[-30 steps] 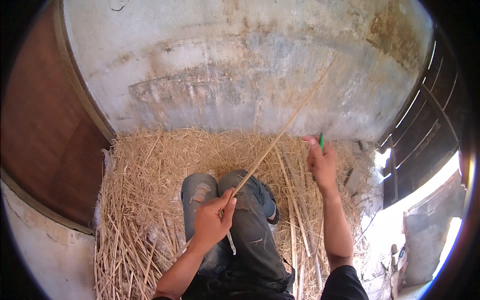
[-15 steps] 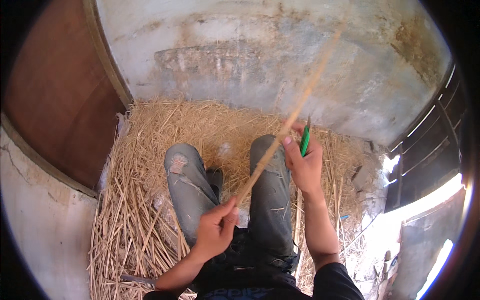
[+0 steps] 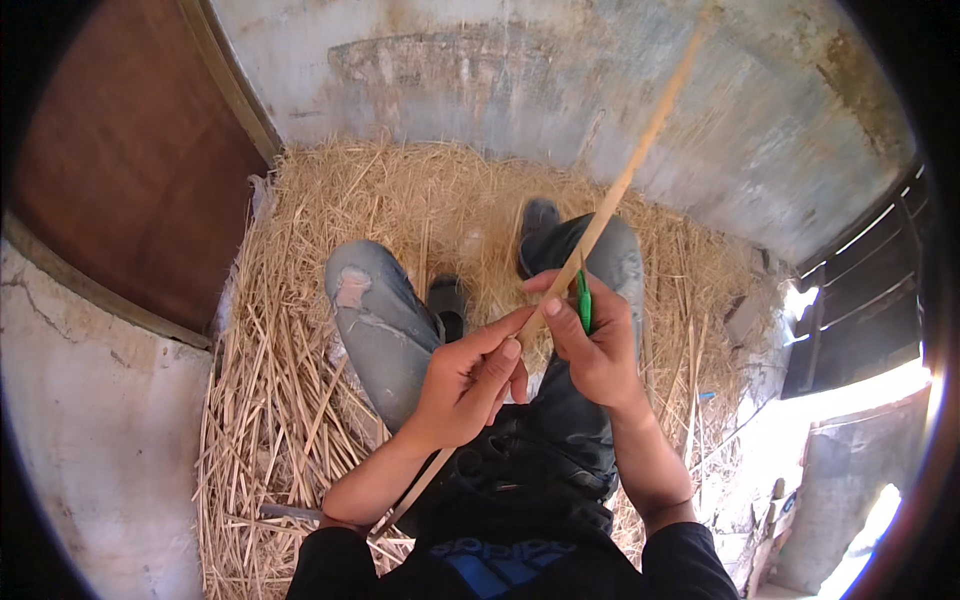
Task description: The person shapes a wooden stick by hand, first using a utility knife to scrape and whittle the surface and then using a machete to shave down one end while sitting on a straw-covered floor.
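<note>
A long, pale bamboo strip (image 3: 612, 203) slants from beside my left forearm up to the far right, across my lap. My left hand (image 3: 470, 385) is closed round it, pinching it between thumb and fingers. Just beyond, my right hand (image 3: 595, 345) grips the same strip with its thumb on top. A small green-handled knife (image 3: 584, 298) is also held in the right hand, upright against the strip; its blade is mostly hidden behind the strip. The two hands are close together, between my knees.
Fine shavings (image 3: 400, 190) cover the floor ahead of my legs. Loose split strips (image 3: 265, 430) are heaped at the left. A stained wall (image 3: 480, 90) rises in front, a brown panel (image 3: 130, 170) stands left, and dark slats (image 3: 865, 300) stand right.
The strip has slid back toward me, its near end now passing my left forearm. My hands have come closer together. My right knee has swung outward, and the view has tilted.
</note>
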`<state>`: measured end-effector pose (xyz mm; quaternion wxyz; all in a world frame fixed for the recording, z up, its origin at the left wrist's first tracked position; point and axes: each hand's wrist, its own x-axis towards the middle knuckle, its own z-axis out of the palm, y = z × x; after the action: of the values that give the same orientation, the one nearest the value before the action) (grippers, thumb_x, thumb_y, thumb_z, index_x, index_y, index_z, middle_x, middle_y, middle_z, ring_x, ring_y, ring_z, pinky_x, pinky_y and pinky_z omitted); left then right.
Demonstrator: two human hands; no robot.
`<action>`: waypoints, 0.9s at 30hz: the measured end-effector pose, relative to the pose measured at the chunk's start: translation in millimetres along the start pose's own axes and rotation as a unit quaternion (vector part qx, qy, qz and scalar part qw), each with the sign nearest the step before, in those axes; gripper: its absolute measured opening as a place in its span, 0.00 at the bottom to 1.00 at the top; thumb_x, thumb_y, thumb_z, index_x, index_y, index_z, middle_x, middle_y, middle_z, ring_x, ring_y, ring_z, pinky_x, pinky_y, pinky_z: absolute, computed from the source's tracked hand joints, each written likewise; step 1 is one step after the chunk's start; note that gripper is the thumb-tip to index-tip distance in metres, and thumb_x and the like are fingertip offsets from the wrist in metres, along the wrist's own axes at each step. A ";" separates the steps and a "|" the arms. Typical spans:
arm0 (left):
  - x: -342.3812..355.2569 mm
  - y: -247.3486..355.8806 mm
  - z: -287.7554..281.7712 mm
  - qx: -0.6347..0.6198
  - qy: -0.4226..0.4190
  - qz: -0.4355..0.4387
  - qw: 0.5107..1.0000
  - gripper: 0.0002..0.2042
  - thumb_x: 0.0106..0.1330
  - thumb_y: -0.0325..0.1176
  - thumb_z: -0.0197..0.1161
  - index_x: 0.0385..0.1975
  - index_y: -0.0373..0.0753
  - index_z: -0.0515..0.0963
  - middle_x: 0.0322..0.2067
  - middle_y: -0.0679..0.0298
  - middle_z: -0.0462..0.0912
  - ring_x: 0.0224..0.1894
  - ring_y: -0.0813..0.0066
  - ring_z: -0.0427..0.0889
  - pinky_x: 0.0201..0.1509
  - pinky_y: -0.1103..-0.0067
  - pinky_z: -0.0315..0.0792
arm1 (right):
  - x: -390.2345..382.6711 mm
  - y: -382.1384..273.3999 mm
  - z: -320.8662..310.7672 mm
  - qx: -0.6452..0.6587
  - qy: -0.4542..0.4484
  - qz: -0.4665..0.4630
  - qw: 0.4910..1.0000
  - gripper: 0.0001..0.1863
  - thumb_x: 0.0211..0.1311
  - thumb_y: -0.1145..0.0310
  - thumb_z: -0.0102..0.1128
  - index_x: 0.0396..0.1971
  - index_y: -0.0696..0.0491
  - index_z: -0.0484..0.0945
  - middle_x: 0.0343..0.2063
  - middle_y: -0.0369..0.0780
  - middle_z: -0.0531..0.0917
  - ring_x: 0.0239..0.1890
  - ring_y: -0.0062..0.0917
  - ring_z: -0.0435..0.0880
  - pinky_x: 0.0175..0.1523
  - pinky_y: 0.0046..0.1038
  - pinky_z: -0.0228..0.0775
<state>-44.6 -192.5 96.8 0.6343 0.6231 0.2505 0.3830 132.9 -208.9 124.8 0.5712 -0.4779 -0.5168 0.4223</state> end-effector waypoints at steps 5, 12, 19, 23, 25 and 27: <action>12.2 -25.2 6.4 -0.172 0.056 -0.109 0.978 0.20 0.80 0.39 0.46 0.64 0.34 0.69 0.16 0.63 0.73 0.09 0.85 0.61 0.12 0.86 0.55 | 4.4 29.2 -18.3 -0.105 -0.036 -0.016 0.994 0.15 0.73 0.61 0.55 0.39 0.60 0.74 0.18 0.40 0.74 0.23 0.21 0.73 0.29 0.29 0.63; 35.9 -57.3 2.3 -0.225 0.104 -0.129 0.960 0.20 0.80 0.37 0.45 0.68 0.38 0.64 0.14 0.67 0.67 0.08 0.84 0.59 0.12 0.86 0.54 | 14.5 67.1 -30.8 -0.298 -0.102 -0.027 0.949 0.17 0.68 0.58 0.60 0.29 0.57 0.76 0.13 0.51 0.76 0.20 0.51 0.79 0.25 0.44 0.67; 32.7 -81.8 -1.6 -0.236 0.109 -0.134 0.956 0.21 0.80 0.35 0.47 0.69 0.38 0.65 0.16 0.71 0.64 0.10 0.87 0.59 0.15 0.87 0.55 | 32.0 96.5 -43.7 -0.443 -0.127 -0.073 0.884 0.21 0.65 0.49 0.62 0.28 0.54 0.78 0.15 0.49 0.78 0.19 0.47 0.81 0.24 0.44 0.72; -0.8 -81.8 12.4 -0.170 0.076 -0.121 0.975 0.21 0.79 0.35 0.49 0.68 0.35 0.66 0.17 0.70 0.65 0.12 0.85 0.61 0.16 0.85 0.56 | 90.6 127.4 -99.5 -0.384 0.093 0.054 0.917 0.22 0.73 0.53 0.54 0.29 0.58 0.81 0.19 0.52 0.79 0.26 0.42 0.83 0.31 0.39 0.71; -19.0 -79.2 29.0 -0.127 0.012 -0.070 0.989 0.21 0.79 0.35 0.49 0.67 0.33 0.66 0.17 0.70 0.66 0.13 0.85 0.61 0.16 0.84 0.56 | 113.3 145.8 -161.8 -0.376 0.168 0.062 0.909 0.25 0.75 0.51 0.51 0.24 0.56 0.79 0.13 0.43 0.73 0.20 0.28 0.77 0.27 0.31 0.64; -31.0 -67.0 46.0 -0.191 -0.013 -0.157 0.969 0.21 0.79 0.34 0.49 0.67 0.32 0.65 0.18 0.69 0.66 0.14 0.85 0.61 0.16 0.84 0.55 | 119.7 138.7 -188.2 -0.285 0.172 0.034 0.942 0.25 0.75 0.50 0.50 0.24 0.55 0.78 0.12 0.38 0.69 0.18 0.22 0.71 0.25 0.28 0.60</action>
<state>-14.5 -240.0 30.5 0.7971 0.4480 0.2594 0.3109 334.7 -86.8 9.3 0.4766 -0.7035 -0.4928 0.1872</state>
